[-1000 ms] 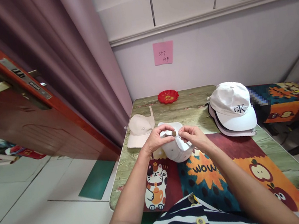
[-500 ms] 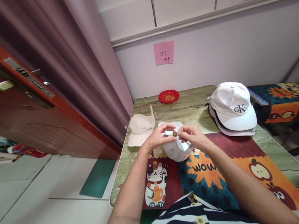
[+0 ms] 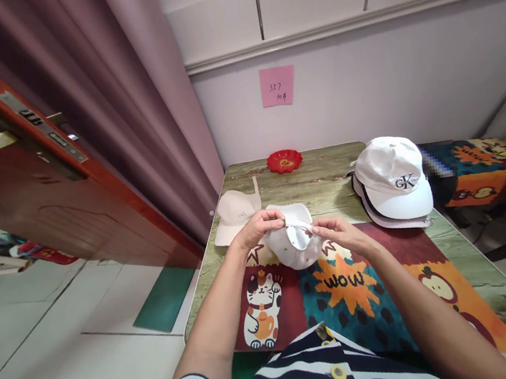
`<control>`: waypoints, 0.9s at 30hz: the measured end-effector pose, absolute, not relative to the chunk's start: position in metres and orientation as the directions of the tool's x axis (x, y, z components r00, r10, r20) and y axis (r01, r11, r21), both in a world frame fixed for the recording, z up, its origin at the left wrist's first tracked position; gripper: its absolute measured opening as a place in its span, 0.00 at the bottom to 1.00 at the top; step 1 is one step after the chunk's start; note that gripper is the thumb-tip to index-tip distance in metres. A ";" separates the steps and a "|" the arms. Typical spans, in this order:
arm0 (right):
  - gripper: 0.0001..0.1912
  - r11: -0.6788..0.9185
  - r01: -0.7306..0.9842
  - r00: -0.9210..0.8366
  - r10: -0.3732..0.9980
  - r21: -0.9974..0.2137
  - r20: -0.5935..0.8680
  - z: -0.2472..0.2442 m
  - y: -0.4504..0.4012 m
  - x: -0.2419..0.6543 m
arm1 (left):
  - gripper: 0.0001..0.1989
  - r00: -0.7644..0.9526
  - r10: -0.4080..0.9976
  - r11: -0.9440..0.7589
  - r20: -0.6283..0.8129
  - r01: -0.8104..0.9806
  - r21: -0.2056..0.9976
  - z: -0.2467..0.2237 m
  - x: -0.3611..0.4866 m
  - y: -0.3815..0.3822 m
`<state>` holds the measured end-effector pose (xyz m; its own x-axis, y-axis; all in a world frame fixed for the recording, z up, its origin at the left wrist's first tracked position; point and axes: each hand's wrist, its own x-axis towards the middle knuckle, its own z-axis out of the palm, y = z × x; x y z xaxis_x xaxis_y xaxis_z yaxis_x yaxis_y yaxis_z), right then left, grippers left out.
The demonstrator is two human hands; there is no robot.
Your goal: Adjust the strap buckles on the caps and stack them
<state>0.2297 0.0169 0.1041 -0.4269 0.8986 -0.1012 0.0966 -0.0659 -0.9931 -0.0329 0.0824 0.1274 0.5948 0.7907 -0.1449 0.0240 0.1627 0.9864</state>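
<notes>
A white cap [image 3: 294,257] lies in front of me, its back opening toward me and its brim on the far side. Its light back strap [image 3: 300,227] spans the gap between my two hands. My left hand [image 3: 259,227] pinches the strap's left part, where a small brown bit shows at the fingertips. On the right side of the opening, my right hand [image 3: 341,232] is closed on the strap's other part with thumb and fingers. Beside my left hand rests a pale beige cap [image 3: 236,212] with its strap sticking up.
Stacked caps [image 3: 391,178] stand at the table's right, a white one on top. A red scalloped dish [image 3: 284,161] sits at the back. A colourful mat [image 3: 354,307] covers the near part of the wood-patterned table [image 3: 326,172]. At left is a brown door [image 3: 43,183].
My hands have moved apart, the left one leftward and the right one rightward. The strap, bunched at my fingertips before, is now stretched across the cap's opening.
</notes>
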 end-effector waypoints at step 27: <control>0.07 0.227 0.220 -0.414 0.902 -0.949 0.120 0.097 0.026 0.241 | 0.18 0.611 0.774 -0.077 -0.167 0.352 0.933 0.135 -0.079 0.076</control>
<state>0.2406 0.0255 0.0974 -0.4137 0.9025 0.1201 0.2202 0.2272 -0.9486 -0.0794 0.0759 0.1348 0.6111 0.7738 -0.1667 0.3517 -0.0768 0.9330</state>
